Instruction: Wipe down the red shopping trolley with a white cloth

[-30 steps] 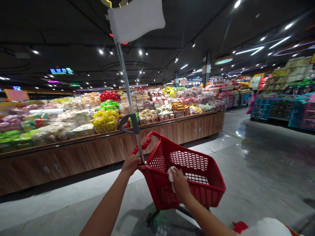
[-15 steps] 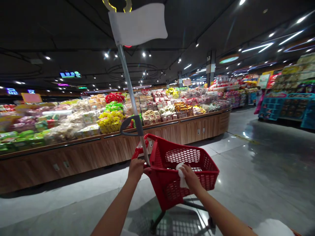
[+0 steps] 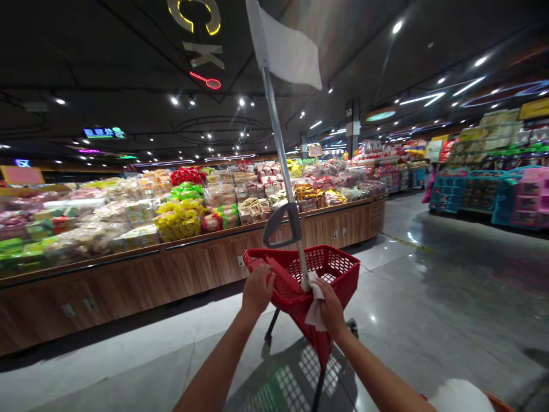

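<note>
A red plastic shopping cart [image 3: 345,281] with a honeycomb-holed basket stands in front of me, its handle end turned my way. My left hand [image 3: 258,290] is closed around the red handle bar on the left. In my right hand [image 3: 329,306] is a crumpled white cloth or tissue [image 3: 316,315], pressed against the cart's near right corner by the foot of the pole. That metal pole [image 3: 281,143] rises from the cart, tilted slightly left. It carries a grey loop-shaped holder [image 3: 281,228] and a white flag [image 3: 291,48] on top.
A long wood-panelled display counter [image 3: 206,260] piled with packaged foods runs behind the cart. Blue and pink racks [image 3: 497,194] stand at the right. Grey tiled floor [image 3: 424,309] lies between them. Something white and rounded [image 3: 461,396] shows at the bottom right edge.
The cart has swung round, its handle end coming toward me and its pole moving right. My left hand moved right with the handle; the cloth went from the basket's side rim to the corner near the pole.
</note>
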The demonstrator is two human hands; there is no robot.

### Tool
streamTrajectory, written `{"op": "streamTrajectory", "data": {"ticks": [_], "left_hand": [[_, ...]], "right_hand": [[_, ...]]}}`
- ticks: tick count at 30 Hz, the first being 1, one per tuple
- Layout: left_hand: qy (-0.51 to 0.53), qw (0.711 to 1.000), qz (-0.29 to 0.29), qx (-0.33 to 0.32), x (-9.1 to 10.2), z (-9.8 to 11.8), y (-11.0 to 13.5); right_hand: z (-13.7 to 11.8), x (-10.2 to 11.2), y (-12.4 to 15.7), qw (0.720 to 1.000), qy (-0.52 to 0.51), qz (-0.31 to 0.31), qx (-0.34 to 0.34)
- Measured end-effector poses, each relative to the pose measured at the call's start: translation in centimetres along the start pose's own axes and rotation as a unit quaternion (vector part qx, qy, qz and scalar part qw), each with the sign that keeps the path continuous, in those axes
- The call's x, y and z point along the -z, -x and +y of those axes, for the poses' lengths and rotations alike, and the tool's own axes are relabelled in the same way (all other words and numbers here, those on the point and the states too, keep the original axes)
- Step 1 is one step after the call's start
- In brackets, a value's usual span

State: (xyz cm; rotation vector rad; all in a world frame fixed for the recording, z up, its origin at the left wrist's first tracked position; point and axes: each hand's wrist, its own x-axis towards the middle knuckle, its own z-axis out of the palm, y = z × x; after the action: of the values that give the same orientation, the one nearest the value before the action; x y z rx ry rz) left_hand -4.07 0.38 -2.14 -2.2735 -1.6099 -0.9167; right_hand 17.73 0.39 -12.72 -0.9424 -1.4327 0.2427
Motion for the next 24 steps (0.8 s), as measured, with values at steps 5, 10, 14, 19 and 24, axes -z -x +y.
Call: {"op": "streamTrajectory", "data": {"ticks": [5, 10, 14, 19, 24], "left_hand": [[-0.061, 0.998, -0.021, 0.003, -3.5, -1.1, -2.1], [-0.07, 0.997, 0.018, 0.012, -6.1, 3.8, -0.6], [-0.057, 0.998, -0.001, -0.019, -4.5, 6.1, -0.6], [-0.012, 0.992, -0.081, -0.095, -1.5, 4.8, -3.2], [-0.052, 0.993, -0.098, -0.035, -3.1, 6.1, -3.3]], "right_hand": [[-1.9, 3.0, 3.3, 0.996, 0.055, 0.07, -0.024], [-3.8, 4.4, 2.5, 0.985, 0.135, 0.106, -0.009], [-5.4, 6.4, 0.3, 0.981, 0.174, 0.076, 0.043], [-6.2, 7.0, -1.3, 0.96, 0.275, 0.017, 0.056], [-5.9, 4.6, -4.1, 0.956, 0.293, 0.013, -0.005]]}}
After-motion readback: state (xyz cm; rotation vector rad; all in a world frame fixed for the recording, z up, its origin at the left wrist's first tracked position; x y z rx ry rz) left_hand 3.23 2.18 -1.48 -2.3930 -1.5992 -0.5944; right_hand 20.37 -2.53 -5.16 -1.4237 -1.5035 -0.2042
